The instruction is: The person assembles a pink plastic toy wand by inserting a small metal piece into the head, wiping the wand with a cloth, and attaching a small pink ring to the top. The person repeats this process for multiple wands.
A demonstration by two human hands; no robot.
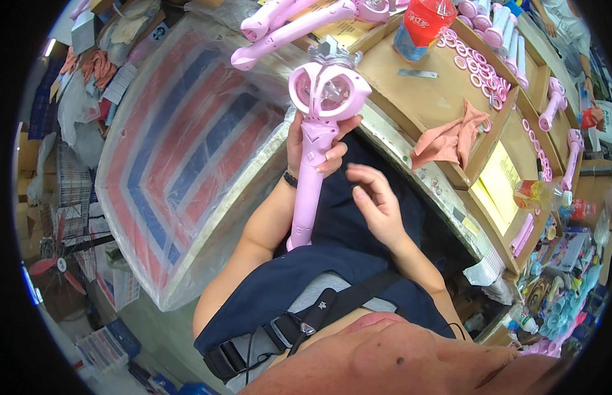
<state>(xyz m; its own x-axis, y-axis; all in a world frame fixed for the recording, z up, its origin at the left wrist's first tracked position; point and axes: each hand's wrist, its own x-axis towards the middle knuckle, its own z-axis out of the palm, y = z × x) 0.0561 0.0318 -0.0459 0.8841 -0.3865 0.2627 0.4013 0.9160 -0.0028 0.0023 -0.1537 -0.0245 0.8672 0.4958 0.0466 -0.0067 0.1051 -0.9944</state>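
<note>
My left hand [294, 146] is closed round the upper handle of a pink toy wand [309, 197]. The wand stands nearly upright in front of me, its lower end against my dark blue apron [345, 243]. Its head has a pink frame around clear windows, with a silvery crown-like piece on top. To the right of the handle, my right hand [378, 204] is held in the air with nothing in it, fingers apart and slightly bent. More pink wand parts [292, 36] lie just beyond the wand's head.
A cardboard tray [398, 85] at the right holds many pink rings [477, 69], a pink cloth [447, 141], a metal strip [418, 74] and a red-labelled bottle [424, 29]. Left lies a plastic-covered striped sheet [187, 151]. A fan [61, 264] stands far left; another person [562, 29] is upper right.
</note>
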